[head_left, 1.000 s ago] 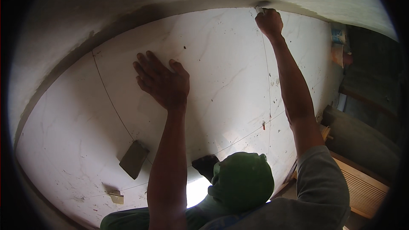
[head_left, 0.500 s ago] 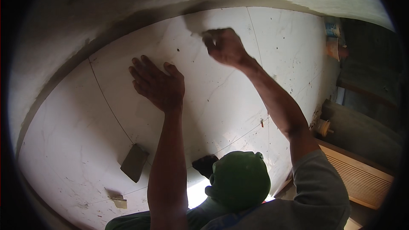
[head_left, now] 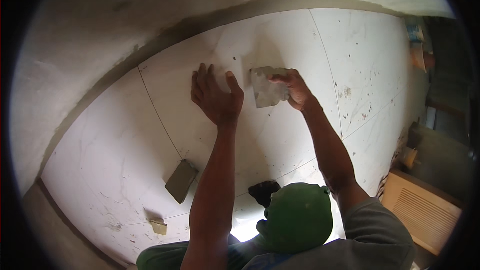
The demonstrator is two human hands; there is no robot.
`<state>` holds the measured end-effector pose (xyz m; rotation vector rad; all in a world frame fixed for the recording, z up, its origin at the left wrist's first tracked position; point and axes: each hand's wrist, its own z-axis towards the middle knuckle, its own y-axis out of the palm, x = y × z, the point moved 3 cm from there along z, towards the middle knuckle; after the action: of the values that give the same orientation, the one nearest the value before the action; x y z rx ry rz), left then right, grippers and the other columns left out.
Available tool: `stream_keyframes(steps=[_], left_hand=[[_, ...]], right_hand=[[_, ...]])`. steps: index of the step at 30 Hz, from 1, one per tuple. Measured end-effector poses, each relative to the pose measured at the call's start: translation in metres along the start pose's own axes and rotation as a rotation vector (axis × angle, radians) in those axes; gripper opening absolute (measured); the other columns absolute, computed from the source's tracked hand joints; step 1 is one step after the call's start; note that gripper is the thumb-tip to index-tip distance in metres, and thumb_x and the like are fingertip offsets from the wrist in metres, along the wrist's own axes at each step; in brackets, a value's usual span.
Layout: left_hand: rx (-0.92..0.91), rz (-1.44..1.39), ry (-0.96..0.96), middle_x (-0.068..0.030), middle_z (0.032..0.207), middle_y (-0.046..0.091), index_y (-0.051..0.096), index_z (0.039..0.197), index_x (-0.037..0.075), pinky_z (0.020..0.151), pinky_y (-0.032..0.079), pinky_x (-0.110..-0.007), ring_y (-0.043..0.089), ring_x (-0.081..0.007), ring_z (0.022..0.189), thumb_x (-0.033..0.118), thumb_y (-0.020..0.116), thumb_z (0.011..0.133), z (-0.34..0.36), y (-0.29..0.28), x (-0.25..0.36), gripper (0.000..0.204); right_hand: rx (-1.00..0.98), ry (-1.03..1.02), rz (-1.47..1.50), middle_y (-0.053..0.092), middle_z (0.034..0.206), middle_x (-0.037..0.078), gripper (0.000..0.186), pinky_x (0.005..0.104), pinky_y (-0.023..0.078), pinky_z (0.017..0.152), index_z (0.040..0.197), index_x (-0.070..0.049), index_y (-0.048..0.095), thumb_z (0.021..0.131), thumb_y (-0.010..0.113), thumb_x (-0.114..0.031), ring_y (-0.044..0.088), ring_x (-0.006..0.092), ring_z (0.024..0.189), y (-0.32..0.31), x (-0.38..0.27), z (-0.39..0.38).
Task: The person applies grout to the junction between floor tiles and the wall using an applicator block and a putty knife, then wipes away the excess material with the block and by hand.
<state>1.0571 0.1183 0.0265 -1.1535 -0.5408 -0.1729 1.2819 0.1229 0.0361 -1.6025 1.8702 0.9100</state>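
Note:
My left hand [head_left: 217, 97] lies palm down, fingers spread, on or just above a white marbled tile [head_left: 270, 142], holding nothing. To its right, my right hand [head_left: 297, 89] grips a flat, squarish grey piece [head_left: 269, 87] by its right edge, thumb on its upper face. Smears and uneven patches mark that face; I cannot tell its exact kind. Beyond both hands, the tiles meet a grey wall [head_left: 150, 17] along a curved-looking edge.
A dark grey flat slab [head_left: 181, 181] and a smaller beige chip [head_left: 158, 226] lie left of my left forearm. A rounded green cloth shape [head_left: 297, 217] and a black object [head_left: 263, 192] sit between my arms. A slatted tan panel [head_left: 422, 212] and containers [head_left: 415, 33] stand at right.
My right hand has come back from near the wall, turning the grey piece so its broad face shows. My left hand stays spread on the tile. The whole view has shifted somewhat.

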Motion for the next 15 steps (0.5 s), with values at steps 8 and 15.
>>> stream_keyframes(steps=[8, 15], left_hand=[[-0.360, -0.358, 0.170, -0.0150, 0.114, 0.073, 0.074, 0.105, 0.005, 0.104, 0.044, -0.052, 0.062, -0.0365, 0.118, 0.036, 0.066, 0.106, -0.069, -0.020, -0.036, 0.033], [-0.367, -0.399, 0.110, -0.0203, 0.133, 0.067, 0.066, 0.129, 0.001, 0.111, 0.044, -0.055, 0.058, -0.0419, 0.128, 0.031, 0.064, 0.106, -0.105, -0.059, -0.053, 0.038]], right_hand=[[-0.221, -0.043, -0.069, 0.076, 0.103, 0.008, 0.027, 0.0362, 0.055, 0.086, 0.112, 0.001, 0.078, 0.088, 0.078, -0.010, 0.069, 0.0188, 0.095, 0.028, 0.035, -0.025], [-0.036, -0.296, -0.096, 0.075, 0.090, 0.009, 0.026, 0.0335, 0.054, 0.070, 0.103, 0.003, 0.076, 0.091, 0.076, -0.020, 0.066, 0.0168, 0.075, -0.071, 0.009, -0.047]])
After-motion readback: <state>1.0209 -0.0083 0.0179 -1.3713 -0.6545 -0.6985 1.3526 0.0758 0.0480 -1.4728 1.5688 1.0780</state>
